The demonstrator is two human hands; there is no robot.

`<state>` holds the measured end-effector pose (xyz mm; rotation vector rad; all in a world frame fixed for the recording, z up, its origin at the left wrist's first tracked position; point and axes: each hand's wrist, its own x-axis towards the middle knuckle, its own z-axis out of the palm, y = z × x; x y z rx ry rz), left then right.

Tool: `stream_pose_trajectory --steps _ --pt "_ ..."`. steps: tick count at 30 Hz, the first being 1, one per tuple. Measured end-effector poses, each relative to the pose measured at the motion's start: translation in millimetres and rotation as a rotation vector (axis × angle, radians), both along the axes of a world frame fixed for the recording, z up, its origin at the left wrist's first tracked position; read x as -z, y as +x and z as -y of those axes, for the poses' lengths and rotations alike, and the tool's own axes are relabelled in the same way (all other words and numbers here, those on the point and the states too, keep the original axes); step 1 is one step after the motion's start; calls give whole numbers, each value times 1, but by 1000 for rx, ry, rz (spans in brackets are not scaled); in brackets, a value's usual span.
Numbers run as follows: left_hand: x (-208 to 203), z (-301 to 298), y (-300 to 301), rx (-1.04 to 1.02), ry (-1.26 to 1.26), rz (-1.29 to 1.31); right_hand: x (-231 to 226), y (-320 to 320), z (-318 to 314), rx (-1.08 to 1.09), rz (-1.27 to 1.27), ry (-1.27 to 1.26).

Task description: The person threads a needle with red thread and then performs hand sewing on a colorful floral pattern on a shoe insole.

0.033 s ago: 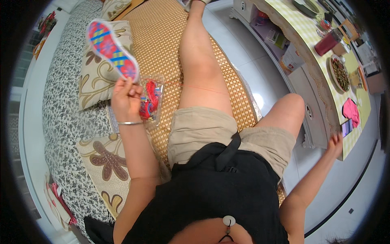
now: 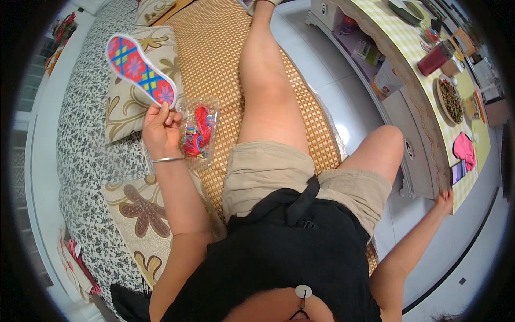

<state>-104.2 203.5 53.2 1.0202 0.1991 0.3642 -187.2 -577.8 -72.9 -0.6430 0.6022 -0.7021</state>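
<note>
At the near edge, the person sits in a black sleeveless top (image 2: 268, 252) and beige cloth shorts (image 2: 268, 166) on a tan woven mat (image 2: 209, 43). Toward 10 o'clock, the left hand (image 2: 162, 126) is closed in a pinch, thumb and fingers grasping one end of a sole-shaped, white-edged insole patterned in red, blue and yellow (image 2: 142, 70). Just beside that hand lies a clear plastic tray (image 2: 213, 126) holding bright red thread (image 2: 201, 122). The insole has just tipped farther toward 10 o'clock, leaving its patterned face in plain view; a red strand across the leg can no longer be made out. The right hand (image 2: 443, 202), just past 3 o'clock, has dropped slightly beside the checked-cloth table (image 2: 383, 27). Its fingers are bunched; whether they grip thread cannot be told. Farther off, at 2 o'clock, stands a dark red cylindrical bottle (image 2: 435, 58).
</note>
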Motion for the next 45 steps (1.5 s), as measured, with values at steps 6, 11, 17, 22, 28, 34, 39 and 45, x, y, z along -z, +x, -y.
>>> stream_pose_trajectory --steps 6,11,17,22,28,34,39,45 --pt "-3 94 -12 112 81 -93 -6 -6 -12 119 -187 -209" --pt "-10 164 -29 387 88 -160 -88 50 -278 -443 -210 -503" --pt "-8 186 -43 575 -143 -186 -121 30 -409 -957 61 -657" --pt "5 179 -41 881 -622 -211 -132 26 -425 -791 257 -1133" --pt "25 181 -45 1049 -1003 -83 -144 28 -435 -661 438 -1349" --pt "28 187 -48 1079 -1053 15 -145 26 -443 -601 526 -1315" --pt "30 190 -49 1085 -1078 28 -144 26 -443 -572 550 -1328" --pt "29 193 -49 1071 -1059 32 -142 25 -442 -582 549 -1331"
